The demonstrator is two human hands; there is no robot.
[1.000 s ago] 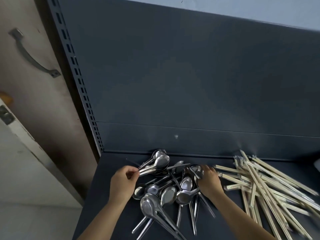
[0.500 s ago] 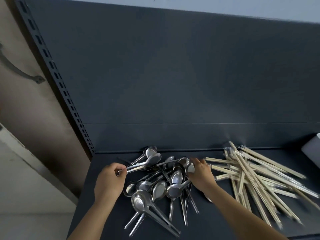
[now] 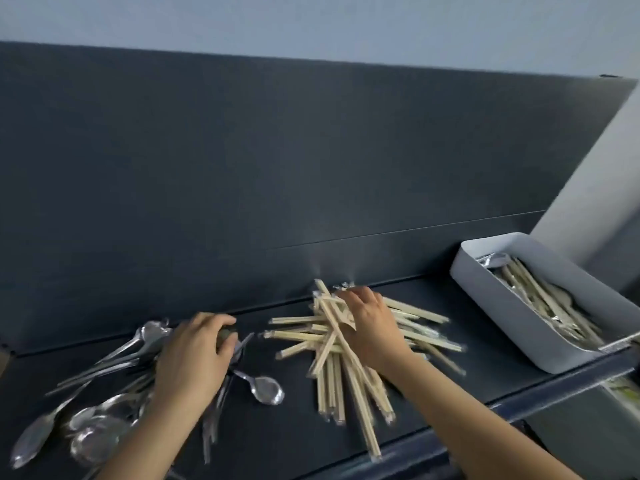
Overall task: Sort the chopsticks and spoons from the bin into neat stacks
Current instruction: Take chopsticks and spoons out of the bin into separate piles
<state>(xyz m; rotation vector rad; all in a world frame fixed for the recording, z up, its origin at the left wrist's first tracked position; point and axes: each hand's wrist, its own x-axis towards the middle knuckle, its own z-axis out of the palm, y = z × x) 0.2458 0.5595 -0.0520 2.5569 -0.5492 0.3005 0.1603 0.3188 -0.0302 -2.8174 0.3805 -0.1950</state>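
A loose heap of metal spoons [image 3: 104, 403] lies at the left of the dark shelf [image 3: 273, 441]. My left hand [image 3: 192, 358] rests over this heap, its fingers and thumb curled round a spoon bowl. One spoon [image 3: 265, 389] lies apart, just right of that hand. A pile of wrapped wooden chopsticks [image 3: 332, 368] lies crosswise in the middle. My right hand [image 3: 369, 323] lies on top of it, fingers spread toward the far ends. At the right stands the white bin [image 3: 491, 292], which holds more chopsticks and spoons.
The shelf's dark back panel [image 3: 277, 168] rises right behind both piles. Its front edge [image 3: 450, 434] runs diagonally at the lower right, and the bin overhangs it slightly. A pale wall [image 3: 595, 188] stands behind the bin.
The view has swung right, bringing the bin into sight. My right hand left the spoons and moved right onto the chopstick pile. My left hand shifted right over the spoon heap.
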